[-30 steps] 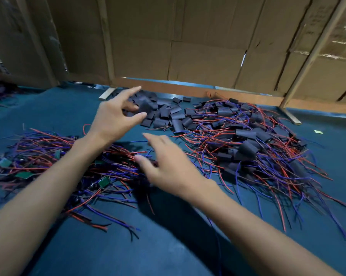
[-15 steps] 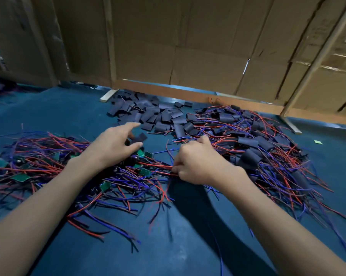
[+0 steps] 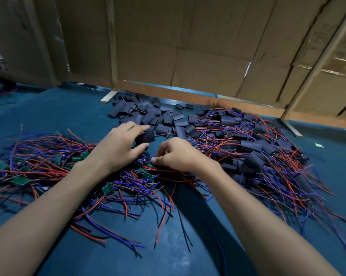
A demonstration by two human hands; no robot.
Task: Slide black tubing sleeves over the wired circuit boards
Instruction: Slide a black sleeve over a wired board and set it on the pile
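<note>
1. Black tubing sleeve [image 3: 148,137], a single flat piece, sits between the thumb and forefinger of the left hand [image 3: 119,145], at the fingertips; whether the fingers actually clamp it cannot be told, since they are only loosely bent.
2. The right hand [image 3: 177,155], just right of that sleeve and a little nearer the camera, is curled, its thumb and fingers pinching a wired circuit board [image 3: 151,166] at the near edge of the tangle; only a sliver of green shows under the thumb.
3. The sleeve lies beyond and slightly left of the pinched board, apart from it, with nothing slid on.
4. Left of the sleeve, a heap of bare boards [image 3: 54,168] spreads out, green plates among red and blue wires, under the left forearm.
5. Beyond the sleeve, a loose pile of spare sleeves [image 3: 154,116] lies on the blue table [image 3: 168,251].
6. Right of the sleeve, a heap of sleeved boards [image 3: 253,156] trails red and blue leads.
7. Behind the spare sleeves stands a cardboard wall [image 3: 188,46].
</note>
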